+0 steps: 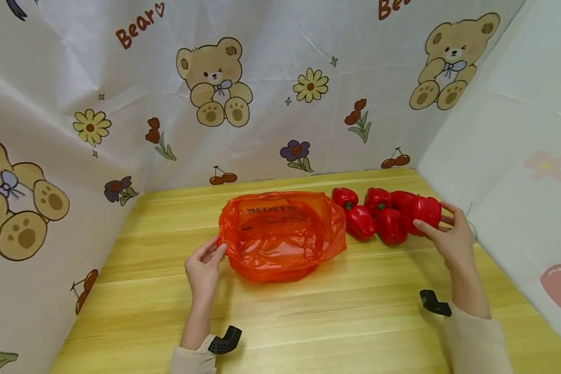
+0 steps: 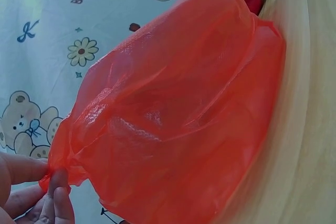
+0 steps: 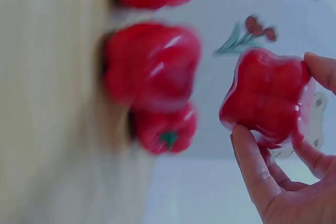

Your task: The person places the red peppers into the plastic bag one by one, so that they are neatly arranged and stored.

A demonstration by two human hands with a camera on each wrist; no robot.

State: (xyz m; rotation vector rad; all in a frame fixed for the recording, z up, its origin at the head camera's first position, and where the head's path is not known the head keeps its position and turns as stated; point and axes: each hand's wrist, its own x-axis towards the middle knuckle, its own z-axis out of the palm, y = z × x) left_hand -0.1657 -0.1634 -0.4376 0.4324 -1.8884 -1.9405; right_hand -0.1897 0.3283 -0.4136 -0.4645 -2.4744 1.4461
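Held pepper [image 1: 427, 212]: raised off the table at the right end of the group, with its lobed end turned to the right wrist camera.
Right hand [image 1: 452, 240]: wrapped round the held pepper, which is gripped between thumb and curled fingers, spread as wide as its body.
Other peppers [image 1: 391, 227]: five are seen, all red, set close together on the table between bag and right hand; the rearmost at the right is partly covered by the held pepper in the head view. Green is shown at some stems.
Bag [image 1: 276, 262]: thin, orange-red plastic, stood on the table just left of the peppers; its mouth is spread wide and faced upward, and dark lettering is seen on the far side. Whether the nearest pepper is touched by it cannot be told.
Left hand [image 1: 204, 267]: placed at the bag's left edge, where the rim is pinched between thumb and fingertips, with hardly any gap left.
Wrists: a black camera [image 1: 225, 340] is worn on each, by the cuff of a pale sleeve [image 1: 477, 337].
Table [image 1: 355, 311]: light, yellowish, wood-grained.
Cloth [image 1: 262, 140]: white, hung behind the table, printed with bears, flowers and cherries.
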